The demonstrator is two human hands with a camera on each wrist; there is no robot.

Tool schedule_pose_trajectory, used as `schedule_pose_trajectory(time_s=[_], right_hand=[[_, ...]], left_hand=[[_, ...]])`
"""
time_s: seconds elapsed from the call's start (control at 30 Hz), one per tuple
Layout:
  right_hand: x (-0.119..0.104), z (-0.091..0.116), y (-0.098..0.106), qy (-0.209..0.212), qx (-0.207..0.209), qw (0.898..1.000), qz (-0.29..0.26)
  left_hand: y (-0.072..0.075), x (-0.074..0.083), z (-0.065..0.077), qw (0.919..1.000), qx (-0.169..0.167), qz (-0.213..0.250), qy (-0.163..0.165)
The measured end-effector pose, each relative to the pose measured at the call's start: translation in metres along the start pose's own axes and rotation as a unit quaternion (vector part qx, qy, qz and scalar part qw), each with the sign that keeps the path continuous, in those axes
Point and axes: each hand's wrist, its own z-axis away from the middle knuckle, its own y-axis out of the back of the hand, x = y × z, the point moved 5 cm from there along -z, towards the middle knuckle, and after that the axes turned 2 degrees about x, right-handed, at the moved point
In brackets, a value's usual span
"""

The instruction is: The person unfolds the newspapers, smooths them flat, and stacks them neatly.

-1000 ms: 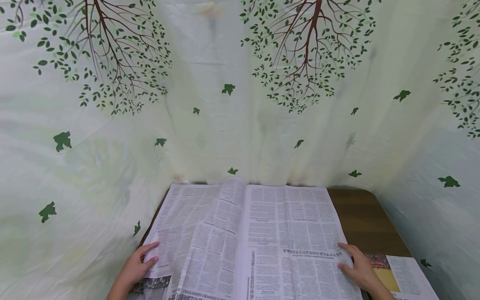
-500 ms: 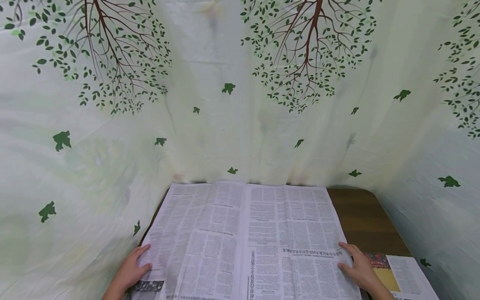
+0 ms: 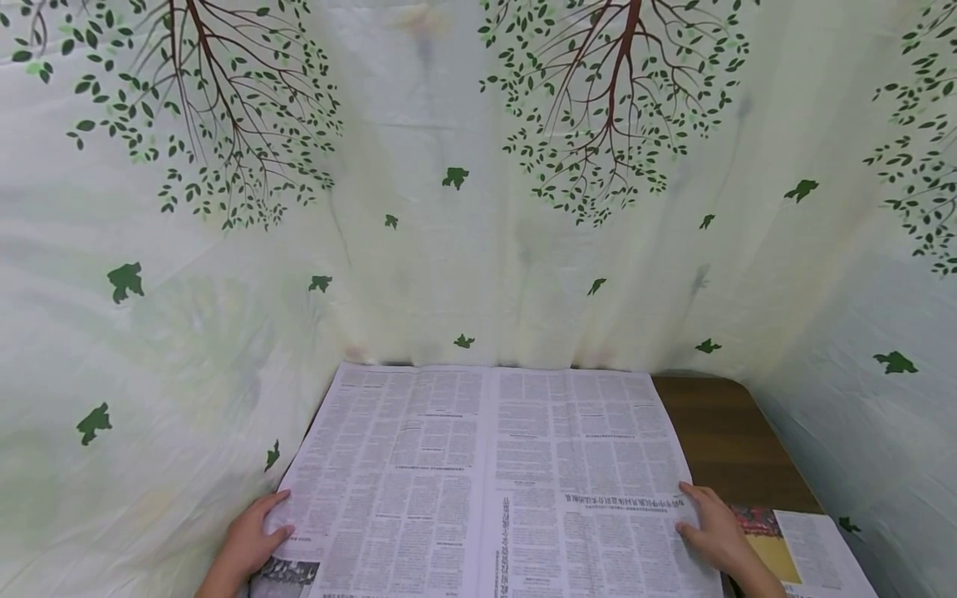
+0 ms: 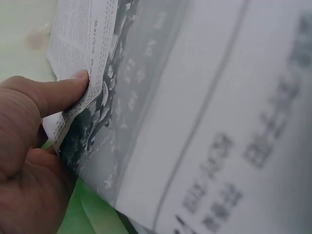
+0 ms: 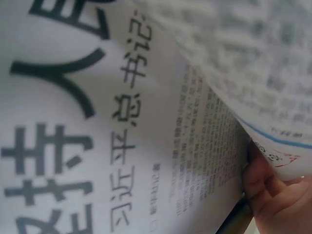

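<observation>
An open newspaper lies spread across the table, its two pages meeting at a white centre strip. At its left edge my left hand pinches the paper; in the left wrist view the thumb presses on top of the sheet while other fingers sit beneath. My right hand holds the right edge with thumb and index finger. Seen from the right wrist, curled fingers are at the paper's edge, partly covered by an overhanging sheet. A dark photo shows near the left hand.
Dark brown tabletop shows at the back right. Another printed sheet with a red and yellow picture lies beyond the right hand. A pale cloth with printed trees and leaves hangs behind and at the sides.
My left hand has drawn left and slightly down with the page edge. The fold bulging near the centre has flattened, and the left page lies smoother. The right hand stays almost still.
</observation>
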Motion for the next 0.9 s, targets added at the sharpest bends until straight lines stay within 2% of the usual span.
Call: schedule_pose_trajectory(time_s=[0.07,0.2,0.3,0.4,0.53,0.67,0.77,0.9], right_hand=[[-0.002,-0.001,0.0,0.003,0.002,1.0,0.007],[-0.003,-0.004,0.0,-0.003,-0.006,1.0,0.013],[-0.002,-0.007,0.0,-0.014,-0.018,1.0,0.017],[-0.001,-0.007,0.0,-0.013,-0.019,1.0,0.017],[0.003,-0.005,0.0,-0.009,-0.016,1.0,0.006],[0.009,-0.006,0.004,-0.042,-0.047,0.998,-0.018],[0.013,-0.006,0.008,-0.071,-0.072,0.993,-0.053],[0.014,-0.004,0.016,-0.09,-0.084,0.99,-0.075]], left_hand=[[0.001,-0.001,0.0,1.0,0.005,-0.003,0.005],[0.001,-0.001,0.0,0.9998,0.014,-0.007,-0.011],[0.0,-0.001,0.0,1.0,-0.001,-0.003,-0.009],[0.002,-0.004,0.0,0.9998,-0.017,0.004,0.011],[0.008,-0.009,0.004,0.9994,-0.017,0.002,0.031],[0.009,-0.014,0.007,0.9986,-0.043,-0.009,0.031],[0.008,-0.015,0.008,0.9977,-0.064,0.001,0.022],[0.01,-0.011,0.011,0.998,-0.062,0.005,0.009]])
